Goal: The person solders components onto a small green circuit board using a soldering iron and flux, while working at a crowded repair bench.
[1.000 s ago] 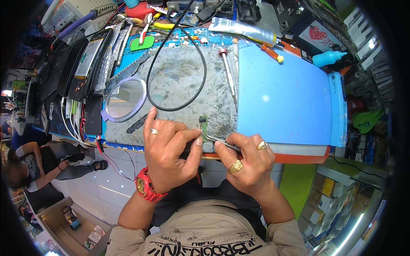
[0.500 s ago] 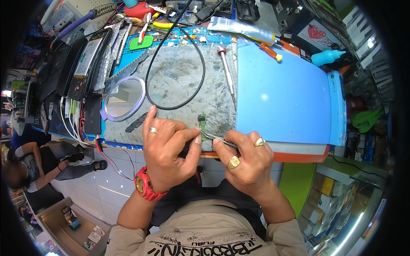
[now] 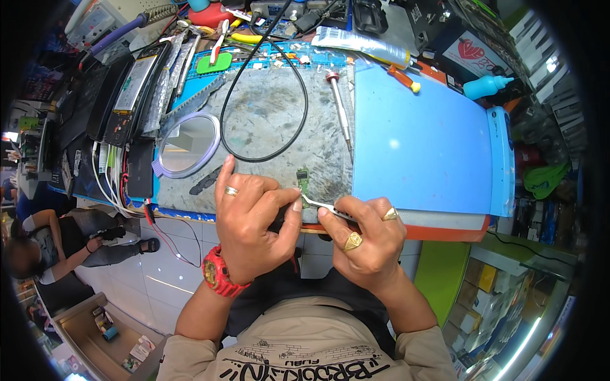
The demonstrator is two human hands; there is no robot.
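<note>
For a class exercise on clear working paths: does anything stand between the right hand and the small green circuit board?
Nothing visible blocks it: only the bent tweezers held in the right hand extend toward the green circuit board. The black cable loop is beyond the board, outside that path.

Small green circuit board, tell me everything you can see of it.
The small green circuit board is a narrow strip with a dark block at its far end; finer parts are too small to make out. Its length runs away from the person, over the worn grey mat near its front edge; whether it lies flat is unclear. The left hand has fingertips at its near left side. Bent metal tweezers, in the right hand's grip, reach its near part.
</note>
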